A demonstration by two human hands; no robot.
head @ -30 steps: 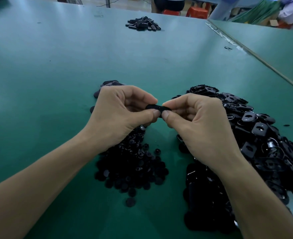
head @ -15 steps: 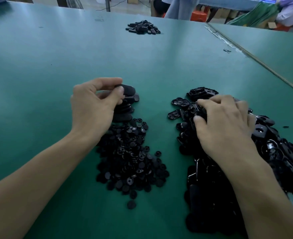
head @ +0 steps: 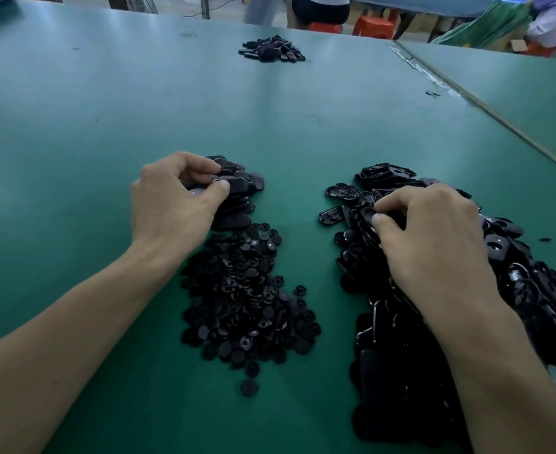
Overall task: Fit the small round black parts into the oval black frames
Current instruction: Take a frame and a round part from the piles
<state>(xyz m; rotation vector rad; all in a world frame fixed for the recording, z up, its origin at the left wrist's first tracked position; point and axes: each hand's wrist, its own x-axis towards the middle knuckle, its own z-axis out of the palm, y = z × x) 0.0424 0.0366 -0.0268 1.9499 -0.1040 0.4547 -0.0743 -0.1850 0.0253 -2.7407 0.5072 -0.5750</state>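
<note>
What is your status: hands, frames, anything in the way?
Left hand grips stacked frame. Right hand pinches oval frame in pile. Round parts untouched. Nothing blocking.

Round parts [head: 247, 299] left of oval frames [head: 394, 355], stacked pieces [head: 237, 204] behind the parts

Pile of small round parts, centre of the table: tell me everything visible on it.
The round-part pile is a loose, elongated heap of small black discs, seemingly moulded plastic; some lie flat and matte, others show a glossy ringed hub. It lies on the green table between the forearms, its far end meeting the stack of oval pieces gripped by the left hand. One disc lies apart at the near end. No fingers reach it.
</note>
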